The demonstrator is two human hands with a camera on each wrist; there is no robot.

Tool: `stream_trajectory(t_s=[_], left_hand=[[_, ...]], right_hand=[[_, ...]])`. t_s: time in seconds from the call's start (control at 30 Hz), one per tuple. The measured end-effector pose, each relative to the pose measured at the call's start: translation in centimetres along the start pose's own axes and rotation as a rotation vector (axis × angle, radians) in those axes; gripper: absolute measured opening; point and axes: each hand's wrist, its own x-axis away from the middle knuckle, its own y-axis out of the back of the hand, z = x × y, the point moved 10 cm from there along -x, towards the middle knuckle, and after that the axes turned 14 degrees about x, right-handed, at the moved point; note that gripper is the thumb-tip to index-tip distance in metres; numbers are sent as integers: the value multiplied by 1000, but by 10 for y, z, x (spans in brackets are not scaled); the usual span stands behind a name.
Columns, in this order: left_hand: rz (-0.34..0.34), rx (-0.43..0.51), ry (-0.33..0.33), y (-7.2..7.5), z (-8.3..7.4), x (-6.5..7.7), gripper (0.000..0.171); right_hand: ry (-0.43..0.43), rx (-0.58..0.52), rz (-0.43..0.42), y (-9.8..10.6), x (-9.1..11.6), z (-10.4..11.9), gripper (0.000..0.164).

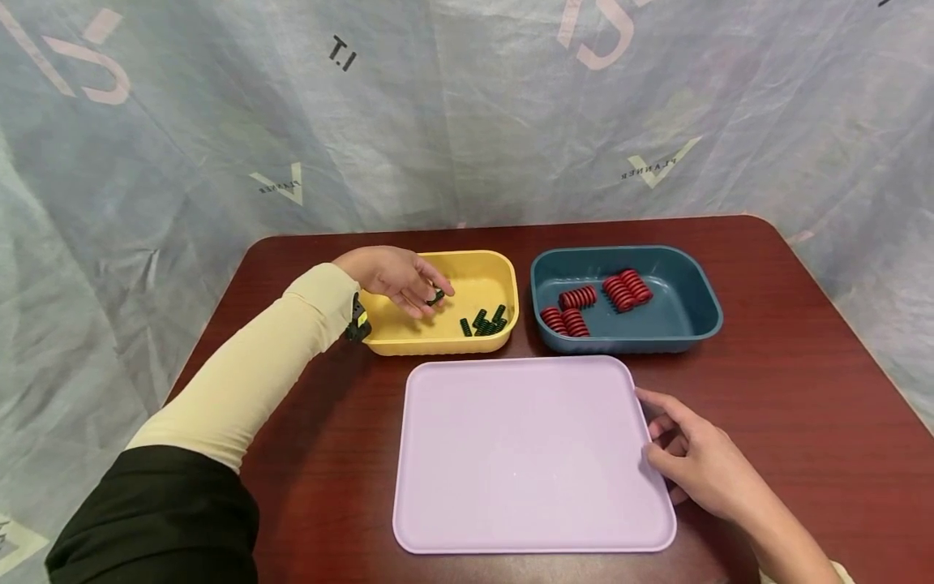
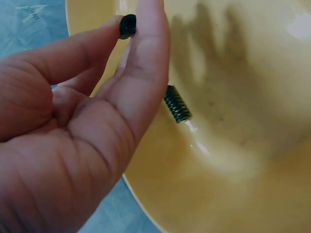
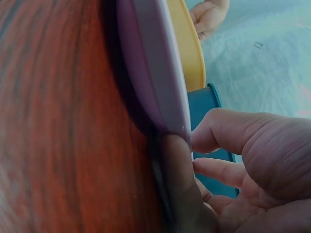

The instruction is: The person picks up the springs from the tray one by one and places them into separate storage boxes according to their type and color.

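Note:
Over the yellow bin (image 1: 442, 347), my left hand (image 1: 397, 277) pinches a small dark green spring (image 1: 436, 298) between thumb and fingertips. In the left wrist view the held spring (image 2: 128, 26) shows end-on, and another green spring (image 2: 177, 104) lies on the bin's floor beyond the fingers. Several more green springs (image 1: 487, 323) lie in the bin's near right corner. My right hand (image 1: 704, 466) grips the right edge of a pale purple tray (image 1: 521, 454). In the right wrist view its thumb and fingers (image 3: 182, 167) meet around the tray's rim (image 3: 167, 73).
A dark teal bin (image 1: 679, 345) stands right of the yellow one, with several red coil springs (image 1: 579, 298) in it. The tray lies on the reddish-brown wooden table (image 1: 795, 357), in front of both bins. Grey printed sheeting (image 1: 467, 122) hangs behind the table.

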Motion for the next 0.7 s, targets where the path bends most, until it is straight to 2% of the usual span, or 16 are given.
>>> stream_trajectory(t_s=[0.4, 0.7], left_hand=[[-16, 19, 18, 2, 7, -3, 44], [-16, -5, 25, 1, 9, -5, 45]], right_hand=[[7, -8, -5, 1, 2, 1, 71], [2, -2, 2, 2, 1, -1, 71]])
